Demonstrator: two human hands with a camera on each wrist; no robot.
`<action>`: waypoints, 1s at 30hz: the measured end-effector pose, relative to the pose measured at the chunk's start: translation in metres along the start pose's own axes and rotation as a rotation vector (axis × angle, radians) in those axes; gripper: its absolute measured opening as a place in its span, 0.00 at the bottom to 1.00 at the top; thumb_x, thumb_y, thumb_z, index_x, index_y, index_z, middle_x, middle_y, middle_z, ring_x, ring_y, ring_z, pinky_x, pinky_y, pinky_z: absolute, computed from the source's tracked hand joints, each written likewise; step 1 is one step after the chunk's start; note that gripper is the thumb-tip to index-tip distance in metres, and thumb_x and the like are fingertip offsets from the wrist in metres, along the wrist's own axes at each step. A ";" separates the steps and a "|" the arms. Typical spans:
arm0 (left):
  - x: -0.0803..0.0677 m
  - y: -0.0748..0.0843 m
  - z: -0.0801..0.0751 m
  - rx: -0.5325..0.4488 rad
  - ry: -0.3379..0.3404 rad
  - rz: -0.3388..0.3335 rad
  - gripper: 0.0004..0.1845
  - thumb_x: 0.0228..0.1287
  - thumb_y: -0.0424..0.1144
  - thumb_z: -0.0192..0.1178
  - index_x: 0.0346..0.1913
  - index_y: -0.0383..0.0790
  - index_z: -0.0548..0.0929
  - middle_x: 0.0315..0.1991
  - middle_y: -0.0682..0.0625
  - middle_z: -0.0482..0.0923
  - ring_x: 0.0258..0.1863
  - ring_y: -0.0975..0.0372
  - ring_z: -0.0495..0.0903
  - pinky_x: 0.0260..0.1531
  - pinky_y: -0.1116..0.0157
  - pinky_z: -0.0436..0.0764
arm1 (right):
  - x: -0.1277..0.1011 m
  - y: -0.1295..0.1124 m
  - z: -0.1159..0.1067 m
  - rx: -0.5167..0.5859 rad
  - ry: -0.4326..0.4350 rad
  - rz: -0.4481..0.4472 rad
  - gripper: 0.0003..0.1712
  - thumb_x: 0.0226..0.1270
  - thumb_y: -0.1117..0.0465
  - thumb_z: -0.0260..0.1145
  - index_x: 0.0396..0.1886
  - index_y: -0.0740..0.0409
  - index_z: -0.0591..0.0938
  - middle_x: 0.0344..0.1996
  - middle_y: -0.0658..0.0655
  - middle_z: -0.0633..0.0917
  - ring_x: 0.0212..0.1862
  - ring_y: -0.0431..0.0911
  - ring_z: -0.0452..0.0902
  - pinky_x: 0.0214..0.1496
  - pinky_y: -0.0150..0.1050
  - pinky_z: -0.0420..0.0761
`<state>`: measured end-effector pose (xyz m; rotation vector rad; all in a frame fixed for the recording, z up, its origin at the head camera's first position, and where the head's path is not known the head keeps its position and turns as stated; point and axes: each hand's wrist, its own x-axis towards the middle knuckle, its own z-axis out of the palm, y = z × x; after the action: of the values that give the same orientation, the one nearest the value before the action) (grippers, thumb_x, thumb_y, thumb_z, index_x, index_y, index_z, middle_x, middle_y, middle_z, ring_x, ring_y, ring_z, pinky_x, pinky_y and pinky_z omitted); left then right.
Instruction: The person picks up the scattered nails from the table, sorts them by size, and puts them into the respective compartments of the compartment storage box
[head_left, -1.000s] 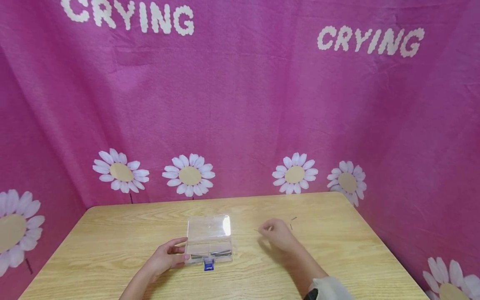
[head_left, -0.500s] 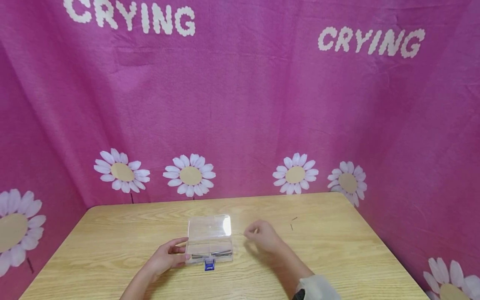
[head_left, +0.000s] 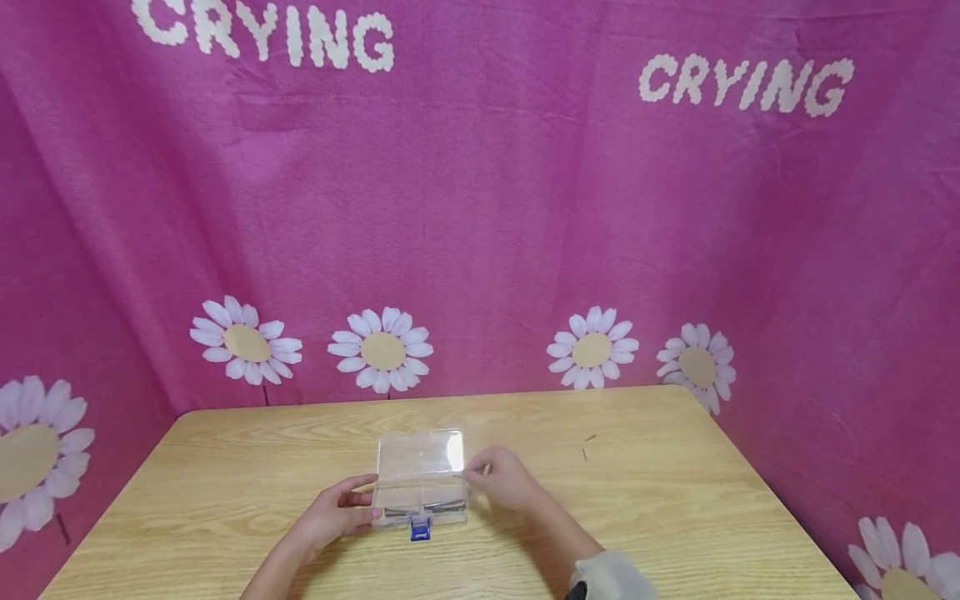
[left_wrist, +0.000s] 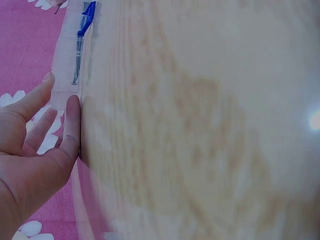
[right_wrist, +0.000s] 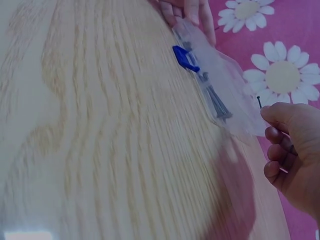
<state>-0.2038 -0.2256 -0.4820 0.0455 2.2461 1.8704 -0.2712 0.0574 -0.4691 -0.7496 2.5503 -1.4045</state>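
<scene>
My left hand (head_left: 333, 512) steadies the open clear box (head_left: 420, 479), some nails inside; right hand (head_left: 504, 482) fingers pinch one nail (right_wrist: 259, 101) at its right edge; two nails (head_left: 587, 446) left far right on bench (head_left: 675, 517).

wide bare table (head_left: 675, 517) on the right with two tiny nails (head_left: 586, 447) lying there, clear box (head_left: 420, 479) in the middle with a hand on each side, pink curtain (head_left: 480, 208) close behind
</scene>
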 end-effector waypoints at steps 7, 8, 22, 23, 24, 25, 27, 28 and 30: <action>0.000 0.000 0.000 -0.009 -0.003 0.006 0.38 0.55 0.32 0.66 0.66 0.25 0.60 0.48 0.34 0.73 0.40 0.62 0.77 0.43 0.61 0.84 | 0.004 -0.006 0.010 -0.023 -0.004 -0.037 0.09 0.62 0.61 0.63 0.34 0.62 0.85 0.29 0.53 0.82 0.27 0.37 0.69 0.31 0.29 0.74; 0.001 0.000 0.000 -0.009 -0.003 0.006 0.38 0.55 0.31 0.66 0.66 0.25 0.60 0.48 0.33 0.73 0.40 0.62 0.77 0.43 0.61 0.84 | 0.005 -0.007 0.011 -0.024 -0.004 -0.035 0.09 0.62 0.61 0.63 0.34 0.62 0.85 0.30 0.53 0.82 0.28 0.37 0.69 0.31 0.29 0.74; 0.001 -0.001 0.001 -0.007 -0.014 0.008 0.38 0.56 0.30 0.64 0.67 0.24 0.58 0.49 0.30 0.72 0.40 0.61 0.78 0.44 0.58 0.84 | 0.011 -0.014 0.026 -0.036 -0.001 -0.042 0.07 0.60 0.64 0.64 0.33 0.64 0.85 0.26 0.54 0.82 0.23 0.35 0.70 0.24 0.27 0.74; 0.001 -0.002 0.001 -0.006 -0.011 0.006 0.38 0.56 0.30 0.65 0.66 0.24 0.58 0.49 0.30 0.73 0.40 0.61 0.78 0.44 0.58 0.84 | 0.011 -0.014 0.027 -0.042 0.003 -0.042 0.07 0.59 0.64 0.65 0.32 0.63 0.85 0.26 0.54 0.82 0.24 0.34 0.69 0.25 0.27 0.74; 0.001 -0.001 0.001 -0.005 -0.009 0.006 0.38 0.56 0.31 0.65 0.66 0.24 0.59 0.49 0.31 0.73 0.40 0.61 0.78 0.44 0.59 0.84 | 0.012 -0.014 0.028 -0.043 0.003 -0.040 0.06 0.59 0.64 0.65 0.32 0.63 0.85 0.26 0.53 0.83 0.24 0.34 0.70 0.25 0.27 0.74; 0.001 -0.001 0.001 -0.004 -0.006 0.006 0.38 0.56 0.31 0.65 0.66 0.24 0.59 0.49 0.31 0.73 0.40 0.61 0.78 0.44 0.59 0.84 | 0.012 -0.013 0.028 -0.045 0.005 -0.044 0.06 0.59 0.65 0.65 0.31 0.63 0.85 0.25 0.53 0.83 0.24 0.34 0.69 0.25 0.27 0.74; 0.001 -0.001 0.000 -0.004 -0.002 0.005 0.38 0.55 0.31 0.66 0.66 0.24 0.59 0.49 0.31 0.73 0.40 0.61 0.78 0.44 0.59 0.84 | 0.013 -0.013 0.029 -0.050 0.005 -0.048 0.06 0.59 0.65 0.64 0.30 0.63 0.85 0.24 0.53 0.82 0.23 0.34 0.69 0.25 0.26 0.73; 0.000 -0.001 0.000 -0.005 -0.002 0.005 0.38 0.55 0.31 0.66 0.66 0.24 0.59 0.50 0.31 0.73 0.40 0.61 0.78 0.44 0.59 0.84 | 0.013 -0.013 0.030 -0.054 0.004 -0.048 0.06 0.59 0.65 0.64 0.30 0.63 0.85 0.24 0.52 0.82 0.23 0.34 0.68 0.24 0.26 0.73; 0.000 0.000 0.001 -0.007 -0.001 0.004 0.38 0.55 0.32 0.66 0.66 0.25 0.59 0.50 0.30 0.73 0.41 0.61 0.78 0.44 0.59 0.84 | 0.014 -0.013 0.030 -0.059 0.004 -0.054 0.06 0.59 0.65 0.64 0.30 0.63 0.85 0.23 0.52 0.81 0.23 0.34 0.67 0.24 0.26 0.72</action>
<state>-0.2040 -0.2250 -0.4822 0.0499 2.2402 1.8792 -0.2680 0.0219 -0.4737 -0.8320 2.6034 -1.3532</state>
